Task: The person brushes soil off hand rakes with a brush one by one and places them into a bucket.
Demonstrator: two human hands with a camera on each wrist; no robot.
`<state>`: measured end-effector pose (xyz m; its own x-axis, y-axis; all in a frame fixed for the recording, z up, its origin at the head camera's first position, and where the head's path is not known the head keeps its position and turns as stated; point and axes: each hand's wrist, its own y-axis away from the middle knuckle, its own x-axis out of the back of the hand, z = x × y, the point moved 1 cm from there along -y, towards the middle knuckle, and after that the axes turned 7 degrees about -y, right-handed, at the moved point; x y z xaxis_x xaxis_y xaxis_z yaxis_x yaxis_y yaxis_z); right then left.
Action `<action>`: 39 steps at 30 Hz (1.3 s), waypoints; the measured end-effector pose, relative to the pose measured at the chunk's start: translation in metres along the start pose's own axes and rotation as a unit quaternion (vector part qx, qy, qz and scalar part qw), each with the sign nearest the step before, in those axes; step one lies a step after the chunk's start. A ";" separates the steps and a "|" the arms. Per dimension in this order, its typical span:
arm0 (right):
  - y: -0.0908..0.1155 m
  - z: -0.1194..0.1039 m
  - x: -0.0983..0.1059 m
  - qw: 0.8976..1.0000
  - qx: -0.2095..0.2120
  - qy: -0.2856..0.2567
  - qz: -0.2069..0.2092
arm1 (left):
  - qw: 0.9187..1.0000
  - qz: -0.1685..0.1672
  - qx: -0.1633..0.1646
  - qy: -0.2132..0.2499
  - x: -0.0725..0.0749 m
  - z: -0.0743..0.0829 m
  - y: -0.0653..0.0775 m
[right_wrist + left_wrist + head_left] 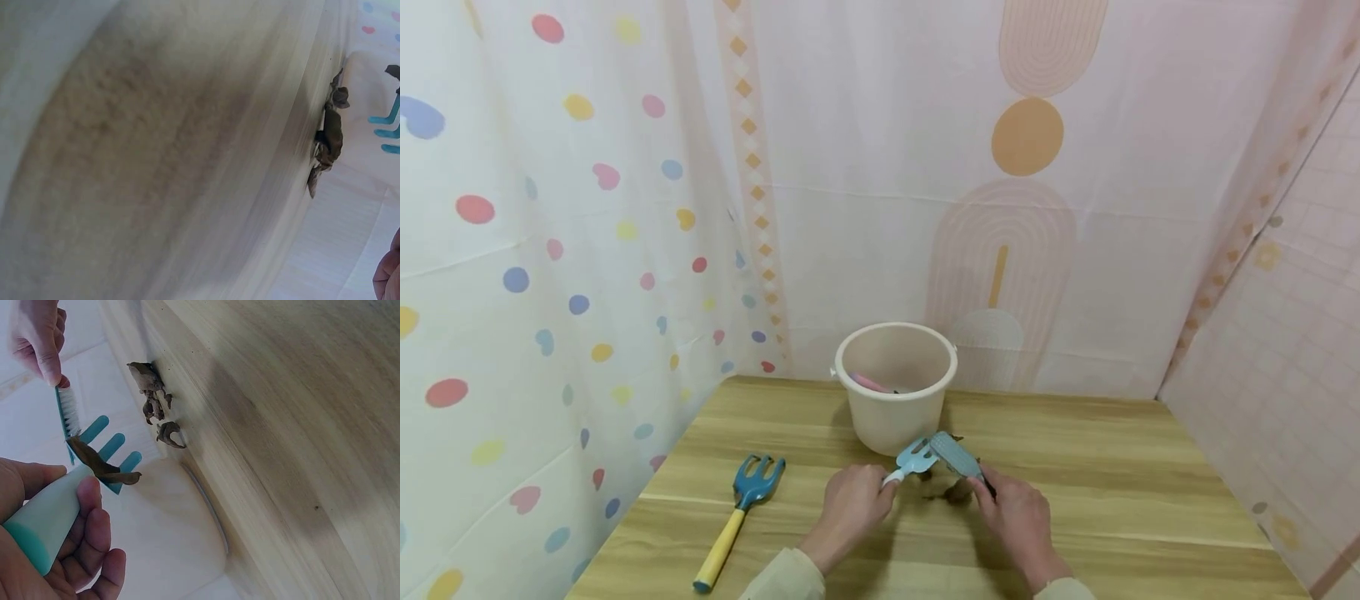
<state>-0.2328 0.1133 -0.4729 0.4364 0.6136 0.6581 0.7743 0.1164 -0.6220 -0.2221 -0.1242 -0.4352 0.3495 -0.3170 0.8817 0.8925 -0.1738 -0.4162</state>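
Observation:
My left hand point(853, 502) grips the pale handle of a small light-blue hand fork point(916, 457). Across the fork's head lies a curled brown dry leaf point(94, 462). A teal-backed brush point(956, 455) with white bristles point(70, 411) is held in my right hand point(1021, 515), its end close to the fork and the leaf. More dry leaves point(147, 378) lie on the wooden table below the tools, partly hidden by the brush in the head view. In the right wrist view only some fingers point(389, 275) show at the edge, and the brush is out of sight.
Just behind the hands stands a cream bucket point(895, 423), with a pink item point(872, 384) inside. To the left, a blue hand fork with a yellow handle point(721, 550) lies on the table point(1120, 500). Patterned curtains point(865, 250) hang around the table's back and sides.

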 end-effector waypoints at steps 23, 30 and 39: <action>0.000 -0.002 0.000 0.996 0.058 0.006 0.062 | 0.999 -0.027 0.003 0.016 -0.008 -0.004 0.001; 0.002 -0.009 -0.006 0.987 0.145 0.007 0.067 | 1.000 -0.013 -0.001 0.002 -0.006 -0.002 0.000; 0.001 -0.013 -0.004 0.999 0.034 0.004 0.020 | 1.000 0.008 -0.016 -0.006 -0.005 -0.003 0.001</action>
<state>-0.2281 0.1007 -0.4707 0.4701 0.6126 0.6354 0.7230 0.1456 -0.6753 -0.2238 -0.1260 -0.4404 0.3678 -0.3095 0.8769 0.8769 -0.1985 -0.4378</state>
